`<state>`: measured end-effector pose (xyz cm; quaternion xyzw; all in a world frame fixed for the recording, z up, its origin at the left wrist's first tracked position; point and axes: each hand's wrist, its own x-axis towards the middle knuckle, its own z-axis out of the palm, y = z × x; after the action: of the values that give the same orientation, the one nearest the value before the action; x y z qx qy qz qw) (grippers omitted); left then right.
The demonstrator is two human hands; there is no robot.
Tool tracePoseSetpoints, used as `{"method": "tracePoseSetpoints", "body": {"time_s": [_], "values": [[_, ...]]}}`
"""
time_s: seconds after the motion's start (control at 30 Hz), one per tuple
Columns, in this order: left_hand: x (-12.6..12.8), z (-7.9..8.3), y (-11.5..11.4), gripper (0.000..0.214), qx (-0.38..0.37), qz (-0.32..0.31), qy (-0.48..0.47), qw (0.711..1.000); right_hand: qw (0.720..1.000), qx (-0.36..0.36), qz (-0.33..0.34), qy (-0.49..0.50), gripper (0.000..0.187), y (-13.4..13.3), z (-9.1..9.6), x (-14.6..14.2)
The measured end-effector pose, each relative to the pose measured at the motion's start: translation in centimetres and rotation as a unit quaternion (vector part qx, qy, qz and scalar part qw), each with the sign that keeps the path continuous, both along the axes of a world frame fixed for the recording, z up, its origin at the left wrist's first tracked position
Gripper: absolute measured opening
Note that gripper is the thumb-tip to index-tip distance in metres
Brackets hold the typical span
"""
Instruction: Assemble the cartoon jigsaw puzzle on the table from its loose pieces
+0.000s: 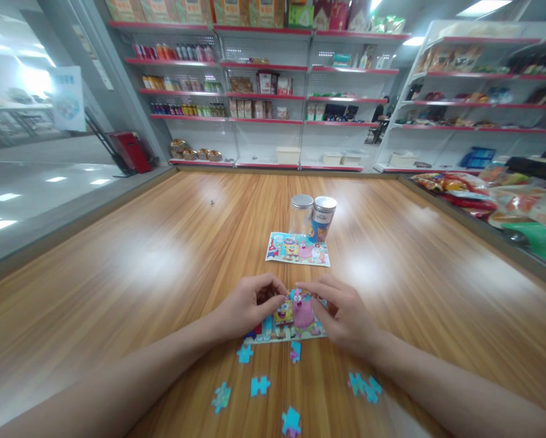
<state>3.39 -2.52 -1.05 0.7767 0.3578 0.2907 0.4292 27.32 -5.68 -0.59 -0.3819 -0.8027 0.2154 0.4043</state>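
A partly assembled jigsaw puzzle [303, 313] with yellow and pink cartoon characters lies flat on the wooden table. At its upper left, my left hand [257, 302] has thumb and forefinger closed together; whatever is between them is too small to tell. My right hand [341, 309] rests over the puzzle's right side, forefinger stretched along the top edge and thumb apart from it. Loose blue pieces lie nearer me: one piece [244, 353] and a blue-pink piece [295, 351] just below the puzzle, others such as a piece [260, 385] and a piece [291, 421] farther down.
Beyond the puzzle lies a printed picture sheet [295, 250]. A clear jar [300, 216] with a metal lid and a printed can [323, 220] stand at its back edge. Piece pairs [365, 387] lie by my right forearm. Snack bags [464, 191] fill the right side; stocked shelves [264, 65] stand behind.
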Motion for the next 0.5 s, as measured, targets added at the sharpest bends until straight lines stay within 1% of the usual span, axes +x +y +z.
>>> {"method": "tracePoseSetpoints", "body": {"time_s": [0.07, 0.13, 0.2, 0.27, 0.37, 0.43, 0.5], "values": [[-0.1, 0.1, 0.1, 0.018, 0.026, -0.011, 0.015, 0.999, 0.997, -0.025, -0.062, 0.043, 0.024, 0.6, -0.1, 0.4], [-0.2, 0.4, 0.0, 0.013, 0.083, -0.031, 0.039, 0.995, 0.985, -0.084, -0.124, 0.081, 0.018, 1.3, -0.3, 0.8], [-0.3, 0.7, -0.2, 0.012, 0.141, -0.048, 0.049, 0.988, 0.971, -0.140, -0.160, 0.105, 0.018, 1.8, -0.5, 1.1], [-0.5, 0.7, -0.3, 0.015, 0.179, -0.057, 0.043, 0.981, 0.965, -0.165, -0.172, 0.109, 0.020, 2.2, -0.7, 1.4], [-0.8, 0.7, -0.1, 0.018, 0.236, -0.067, 0.041, 0.968, 0.969, -0.165, -0.163, 0.086, 0.020, 2.5, -1.1, 1.6], [-0.9, 0.7, 0.1, 0.023, 0.272, -0.088, 0.069, 0.956, 0.973, -0.162, -0.150, 0.070, 0.018, 2.6, -1.4, 1.6], [-0.9, 0.8, 0.3, 0.030, 0.293, -0.123, 0.111, 0.942, 0.975, -0.160, -0.142, 0.060, 0.016, 2.7, -1.6, 1.6]]}}
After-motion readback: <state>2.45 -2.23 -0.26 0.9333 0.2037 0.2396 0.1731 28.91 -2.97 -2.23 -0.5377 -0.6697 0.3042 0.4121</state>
